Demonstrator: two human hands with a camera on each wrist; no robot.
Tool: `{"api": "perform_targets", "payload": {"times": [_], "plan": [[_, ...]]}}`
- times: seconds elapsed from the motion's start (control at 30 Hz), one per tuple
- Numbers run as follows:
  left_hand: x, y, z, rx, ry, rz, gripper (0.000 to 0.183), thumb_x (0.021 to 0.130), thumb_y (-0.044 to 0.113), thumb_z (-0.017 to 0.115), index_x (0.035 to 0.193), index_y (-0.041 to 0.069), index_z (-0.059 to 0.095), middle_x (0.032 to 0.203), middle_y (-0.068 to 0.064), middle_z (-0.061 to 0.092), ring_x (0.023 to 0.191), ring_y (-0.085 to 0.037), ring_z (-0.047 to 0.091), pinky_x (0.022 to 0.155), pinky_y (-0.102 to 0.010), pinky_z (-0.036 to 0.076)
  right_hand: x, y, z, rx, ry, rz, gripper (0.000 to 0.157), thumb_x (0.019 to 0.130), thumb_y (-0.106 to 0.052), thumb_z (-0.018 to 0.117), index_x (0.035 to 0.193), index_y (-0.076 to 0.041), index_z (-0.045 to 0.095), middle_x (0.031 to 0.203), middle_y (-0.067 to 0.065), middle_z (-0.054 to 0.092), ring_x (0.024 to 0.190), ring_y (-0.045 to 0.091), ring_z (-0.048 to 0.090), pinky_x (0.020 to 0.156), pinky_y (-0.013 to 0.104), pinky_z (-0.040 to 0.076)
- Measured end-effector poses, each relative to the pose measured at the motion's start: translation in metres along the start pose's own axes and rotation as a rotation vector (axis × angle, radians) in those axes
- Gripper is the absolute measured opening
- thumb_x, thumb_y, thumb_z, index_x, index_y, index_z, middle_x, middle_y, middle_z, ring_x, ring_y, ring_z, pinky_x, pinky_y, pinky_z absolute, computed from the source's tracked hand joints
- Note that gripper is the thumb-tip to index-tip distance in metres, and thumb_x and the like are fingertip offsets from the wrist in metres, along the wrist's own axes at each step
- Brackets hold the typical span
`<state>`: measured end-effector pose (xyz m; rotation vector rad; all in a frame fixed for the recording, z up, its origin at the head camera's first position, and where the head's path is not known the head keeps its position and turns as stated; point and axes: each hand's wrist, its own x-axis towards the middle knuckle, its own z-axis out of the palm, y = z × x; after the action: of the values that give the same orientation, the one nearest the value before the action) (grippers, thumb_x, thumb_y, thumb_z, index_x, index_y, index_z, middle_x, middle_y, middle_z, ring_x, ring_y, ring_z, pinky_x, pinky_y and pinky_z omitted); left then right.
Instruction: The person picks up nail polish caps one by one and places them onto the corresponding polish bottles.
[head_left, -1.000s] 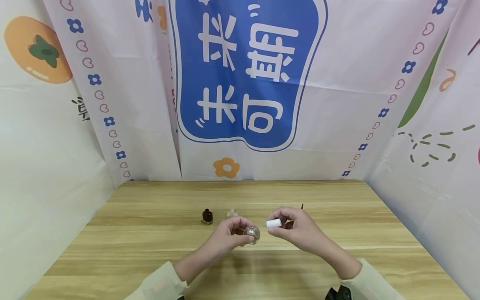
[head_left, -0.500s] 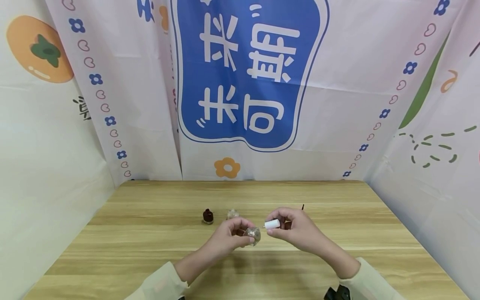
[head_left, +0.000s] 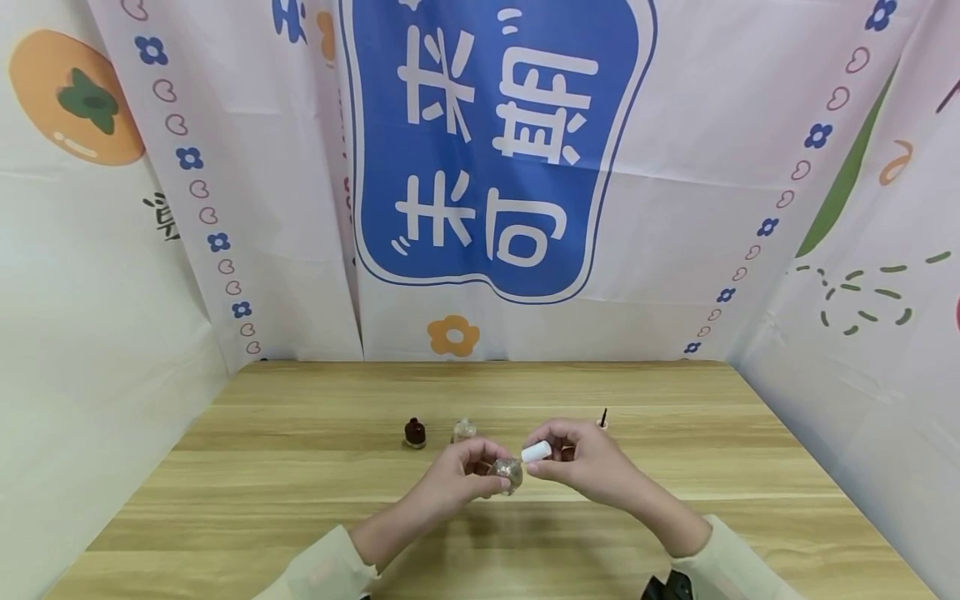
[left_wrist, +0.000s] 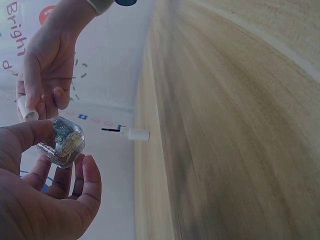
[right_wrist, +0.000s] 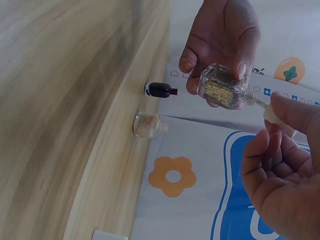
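Note:
My left hand (head_left: 461,479) holds a small clear nail polish bottle (right_wrist: 220,89) with gold and silver glitter between thumb and fingers. The bottle is tilted, its open neck toward my right hand (head_left: 588,462). That hand pinches a white brush cap (head_left: 536,452) between thumb and fingertips. In the right wrist view, a short length of the brush stem (right_wrist: 259,103) shows between the cap and the bottle neck, its far end inside the neck. The left wrist view shows the bottle (left_wrist: 62,142) from its base side, off the table.
An uncapped dark red polish bottle (head_left: 415,432) and an uncapped pale one (head_left: 464,429) stand on the wooden table (head_left: 300,475) behind my left hand. Beyond my right hand, another white cap (left_wrist: 139,134) stands with its dark brush up. Printed cloth (head_left: 675,250) hangs behind.
My right hand has moved left and slightly nearer, bringing the white cap closer to the bottle neck. Less of the brush stem shows. My left hand keeps its grip nearly in place.

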<state>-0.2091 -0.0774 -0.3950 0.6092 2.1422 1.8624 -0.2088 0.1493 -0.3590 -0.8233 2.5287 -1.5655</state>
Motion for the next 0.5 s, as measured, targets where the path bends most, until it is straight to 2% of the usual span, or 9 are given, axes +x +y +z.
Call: {"api": "perform_targets", "payload": {"times": [0.2, 0.5], "plan": [[0.0002, -0.0008, 0.0010, -0.012, -0.008, 0.000, 0.028, 0.083, 0.006, 0.073, 0.110, 0.000, 0.064, 0.094, -0.005, 0.063, 0.084, -0.019, 0.055, 0.066, -0.023, 0.048, 0.0013, 0.0018, 0.0048, 0.022, -0.002, -0.025, 0.016, 0.084, -0.014, 0.077, 0.097, -0.007, 0.070, 0.082, 0.002, 0.062, 0.070, 0.013, 0.054, 0.058, 0.021, 0.046], [-0.0001, -0.0007, 0.0020, -0.020, -0.010, 0.002, 0.029, 0.084, 0.007, 0.073, 0.110, 0.000, 0.063, 0.094, -0.005, 0.063, 0.084, -0.018, 0.055, 0.065, -0.022, 0.048, 0.0023, 0.0059, 0.0109, 0.027, 0.017, -0.018, 0.016, 0.085, -0.016, 0.076, 0.097, -0.009, 0.070, 0.082, 0.000, 0.061, 0.070, 0.014, 0.053, 0.058, 0.022, 0.046]]}}
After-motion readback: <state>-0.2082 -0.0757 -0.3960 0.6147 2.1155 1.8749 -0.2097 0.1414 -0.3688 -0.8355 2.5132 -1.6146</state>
